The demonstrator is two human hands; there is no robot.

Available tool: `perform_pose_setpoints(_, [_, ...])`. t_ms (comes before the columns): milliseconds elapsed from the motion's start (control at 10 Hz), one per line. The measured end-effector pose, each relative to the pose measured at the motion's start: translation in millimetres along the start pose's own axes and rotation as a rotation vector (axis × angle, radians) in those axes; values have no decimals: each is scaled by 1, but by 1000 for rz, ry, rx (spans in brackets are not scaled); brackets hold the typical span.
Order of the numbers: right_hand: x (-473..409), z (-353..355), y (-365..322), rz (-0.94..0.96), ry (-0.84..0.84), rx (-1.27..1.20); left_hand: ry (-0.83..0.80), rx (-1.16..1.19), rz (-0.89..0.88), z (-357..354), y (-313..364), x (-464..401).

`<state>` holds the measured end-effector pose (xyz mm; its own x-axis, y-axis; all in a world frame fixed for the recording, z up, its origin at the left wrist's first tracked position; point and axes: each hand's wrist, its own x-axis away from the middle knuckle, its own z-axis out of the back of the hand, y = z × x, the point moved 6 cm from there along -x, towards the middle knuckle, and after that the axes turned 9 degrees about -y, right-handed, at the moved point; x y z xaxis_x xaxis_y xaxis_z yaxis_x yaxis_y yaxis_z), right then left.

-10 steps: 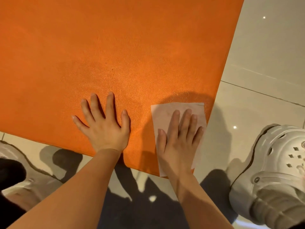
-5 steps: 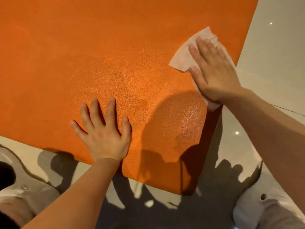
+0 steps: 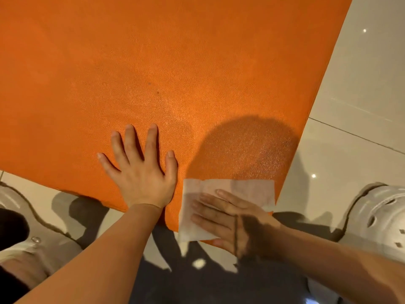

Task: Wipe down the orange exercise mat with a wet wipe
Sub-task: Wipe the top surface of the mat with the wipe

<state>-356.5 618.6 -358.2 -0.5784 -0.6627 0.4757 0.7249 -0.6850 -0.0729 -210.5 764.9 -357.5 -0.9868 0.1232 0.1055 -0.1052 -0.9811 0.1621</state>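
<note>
Two hands on the mat (image 3: pixel 197 62), both flat. Left hand (image 3: pixel 140 174) is spread wide, fingers straight, palm down near the mat's near edge, gripping nothing, seemingly bracing the mat so it doesn't slide. Right hand (image 3: pixel 228 218) lies flat on the wet wipe (image 3: pixel 241 189), fingers straight and pointing left, pressing it down rather than pinching it. The two hands are just beside each other, not touching as far as I can tell.

Mat sits on the tiled floor (image 3: pixel 361 106), filling most of the view; its near right corner is under the wipe. Wipe is unfolded, one flat sheet, and hangs slightly past the near edge of the mat.

Progress, my read: early to middle. A shiny damp-looking patch (image 3: pixel 263 154) shows right above the wipe near the right edge, and a fainter sheen runs above the left hand's fingers, so that near right area looks wiped. The big far and left stretch looks dry and matte, and small dark specks (image 3: pixel 157 92) sit mid-mat, not yet cleaned. Most of the surface likely remains, including the strip under the left hand. Part of the sheen could be light glare; cannot tell for sure.

White clog (image 3: pixel 381 216) at right, on the floor.
</note>
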Motion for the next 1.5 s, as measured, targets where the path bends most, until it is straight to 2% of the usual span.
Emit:
perform_pose_setpoints(100, [5, 14, 29, 63, 113, -274, -4, 13, 9, 0, -1, -3])
perform_pose_setpoints(200, [8, 14, 115, -264, 193, -366, -9, 15, 21, 1, -3, -2])
perform_pose_setpoints(300, [14, 16, 195, -524, 117, -329, -12, 11, 6, 1, -1, 0])
perform_pose_setpoints(400, [8, 26, 210, -525, 132, -304, -5, 8, 8, 2, -2, -2])
perform_pose_setpoints(500, [1, 24, 191, -390, 142, -220, -2, 5, 12, 3, -4, -3])
perform_pose_setpoints(600, [10, 22, 156, -106, 224, -175, -16, 6, 14, 3, -4, -3])
perform_pose_setpoints(700, [24, -1, 83, 147, 218, -529, -30, 6, 17, 3, -4, -3])
perform_pose_setpoints(800, [31, -17, -25, 413, 305, 753, -39, 0, 19, 3, -4, -3])
perform_pose_setpoints(900, [40, -13, -32, 170, 305, 429, -48, -9, 23, 3, -4, -2])
perform_pose_setpoints(1000, [23, -26, -7, 102, 125, -74, -54, -6, 26, 2, -3, -2])
perform_pose_setpoints(1100, [0, -13, 56, -167, 189, -180, -40, 4, 33, 2, -4, -4])
perform_pose_setpoints(1200, [-7, 18, 152, -463, 347, -350, -45, 1, 29, 1, -3, -4])
perform_pose_setpoints(1300, [-10, 26, 210, -798, 349, -444, -73, 4, 30, -1, -3, -7])
perform_pose_setpoints(1400, [-16, 31, 209, -919, 351, -458, -162, 3, 28, 0, -3, -5])
perform_pose_setpoints(1500, [-17, 34, 207, -922, 327, -471, -362, 8, 42, 11, -3, -10])
